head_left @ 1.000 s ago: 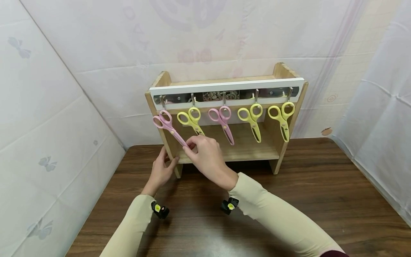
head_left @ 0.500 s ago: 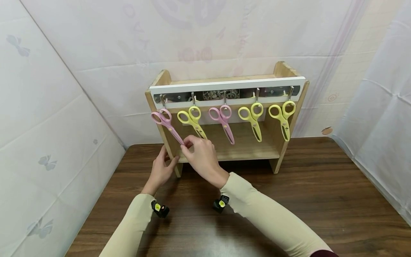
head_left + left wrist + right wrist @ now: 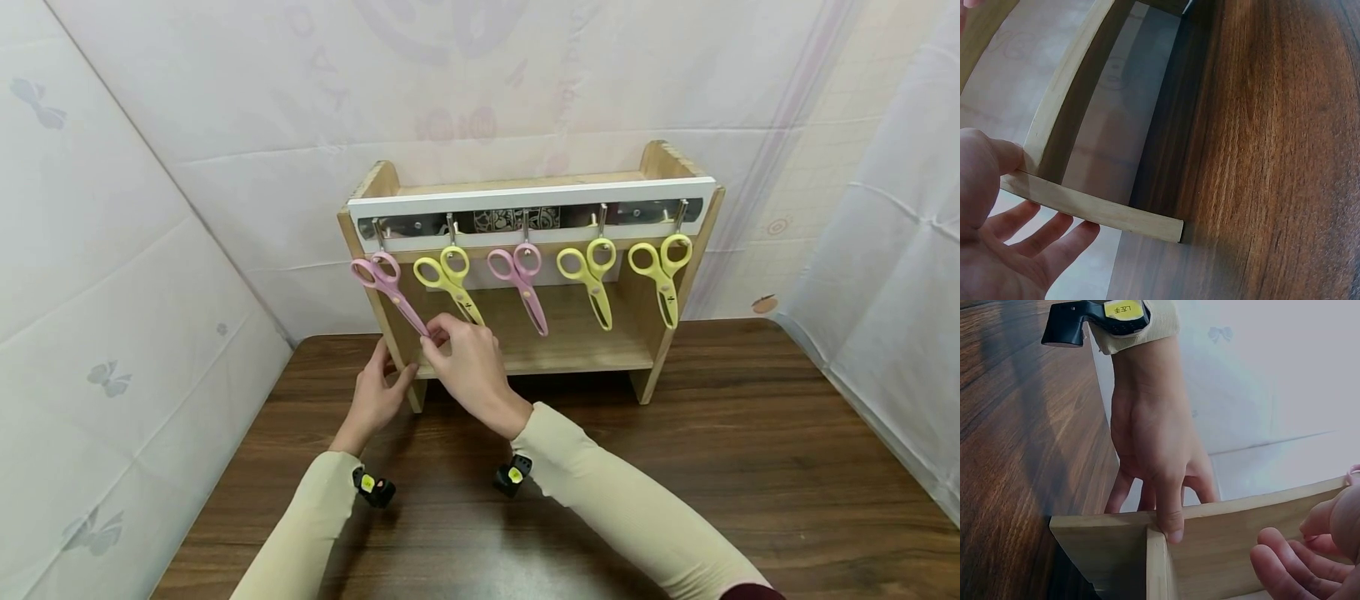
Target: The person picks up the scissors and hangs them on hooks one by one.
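A wooden rack (image 3: 585, 354) stands upright on the table, several scissors hanging from hooks on its white front rail. My left hand (image 3: 375, 396) grips the rack's left side panel low down. In the left wrist view its thumb lies at the shelf joint and the other fingers rest against the panel's (image 3: 1097, 207) outer face. With thumb and fingertips, my right hand (image 3: 474, 362) pinches the blade tip of the leftmost pink scissors (image 3: 390, 283), whose handle loop is at the first hook. The yellow scissors (image 3: 450, 279) beside them are partly behind my right hand.
Another pink scissors (image 3: 522, 283) hangs at the middle hook, and two yellow scissors (image 3: 591, 279) hang to its right. White patterned cloth (image 3: 150, 333) covers the back and sides. The dark wooden table (image 3: 750, 433) extends in front and to the right.
My right hand has shifted slightly left, swinging the pink scissors' blade a little toward the left side panel. The left hand keeps its hold on the rack.
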{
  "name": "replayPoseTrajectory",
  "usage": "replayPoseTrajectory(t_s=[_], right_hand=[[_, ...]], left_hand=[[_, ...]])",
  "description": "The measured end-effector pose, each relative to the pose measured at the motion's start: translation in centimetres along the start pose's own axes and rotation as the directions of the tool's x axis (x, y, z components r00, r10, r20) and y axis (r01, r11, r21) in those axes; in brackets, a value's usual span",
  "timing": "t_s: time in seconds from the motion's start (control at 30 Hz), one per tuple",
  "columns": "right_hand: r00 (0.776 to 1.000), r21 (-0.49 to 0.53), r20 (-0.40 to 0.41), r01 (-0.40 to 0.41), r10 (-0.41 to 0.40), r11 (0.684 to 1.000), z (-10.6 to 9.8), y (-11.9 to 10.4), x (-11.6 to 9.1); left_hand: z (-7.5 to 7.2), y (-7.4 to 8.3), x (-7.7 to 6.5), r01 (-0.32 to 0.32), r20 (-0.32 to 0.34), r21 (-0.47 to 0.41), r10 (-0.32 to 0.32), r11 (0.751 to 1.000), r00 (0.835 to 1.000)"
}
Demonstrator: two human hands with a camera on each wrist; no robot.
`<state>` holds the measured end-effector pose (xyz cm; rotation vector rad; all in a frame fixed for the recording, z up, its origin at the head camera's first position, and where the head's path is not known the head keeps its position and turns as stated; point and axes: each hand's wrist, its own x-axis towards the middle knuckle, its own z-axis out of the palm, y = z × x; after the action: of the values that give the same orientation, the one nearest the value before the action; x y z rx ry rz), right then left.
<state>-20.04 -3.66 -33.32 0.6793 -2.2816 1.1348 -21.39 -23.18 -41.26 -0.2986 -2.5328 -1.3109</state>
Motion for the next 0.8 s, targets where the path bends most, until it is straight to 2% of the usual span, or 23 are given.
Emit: replayPoseTrajectory(t_s=[0.8], right_hand=[[1.000, 0.034, -0.027, 0.002, -0.001, 0.999, 0.62, -0.15, -0.16]], left_hand=[[0.05, 0.01, 0.08, -0.005, -0.006, -0.010, 0.005, 1.000, 1.000]])
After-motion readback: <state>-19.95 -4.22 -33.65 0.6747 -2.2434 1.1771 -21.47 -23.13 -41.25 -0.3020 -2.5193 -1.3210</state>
